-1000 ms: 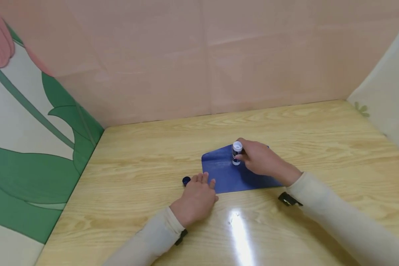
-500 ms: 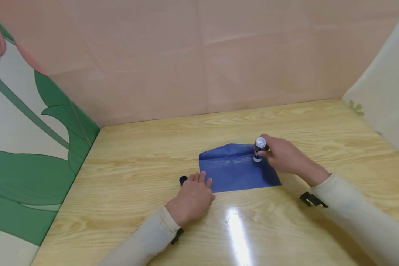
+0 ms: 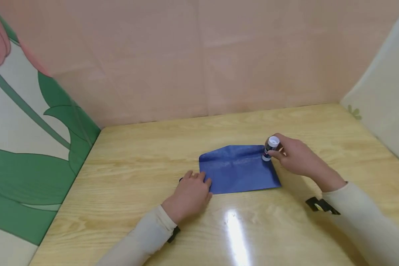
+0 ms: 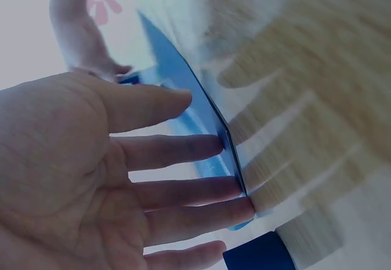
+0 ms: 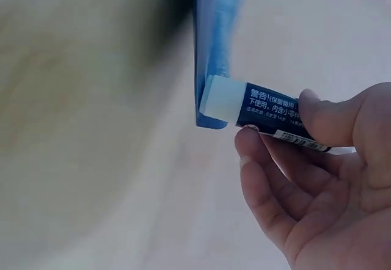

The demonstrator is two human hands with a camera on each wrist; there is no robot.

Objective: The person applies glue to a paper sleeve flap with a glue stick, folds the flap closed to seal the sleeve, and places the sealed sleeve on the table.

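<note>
A blue envelope lies on the table with its flap folded out toward the back. My right hand pinches a glue stick between thumb and fingers. The glue stick tilts slightly, and its lower end touches the envelope near the flap's right end; the right wrist view shows its white end against the blue paper. At the envelope's left edge my left hand rests with fingers straight, fingertips touching the paper. Beside those fingers stands a dark blue cap, mostly hidden by the hand in the head view.
The wood-grain table extends around the envelope. A pinkish backdrop rises along its back edge. Panels with a painted flower border the left side, and a pale sheet hangs at the right.
My right hand has moved right with the glue stick, from the middle of the envelope's flap line to its right end. The left hand has stayed at the left edge, shifting slightly.
</note>
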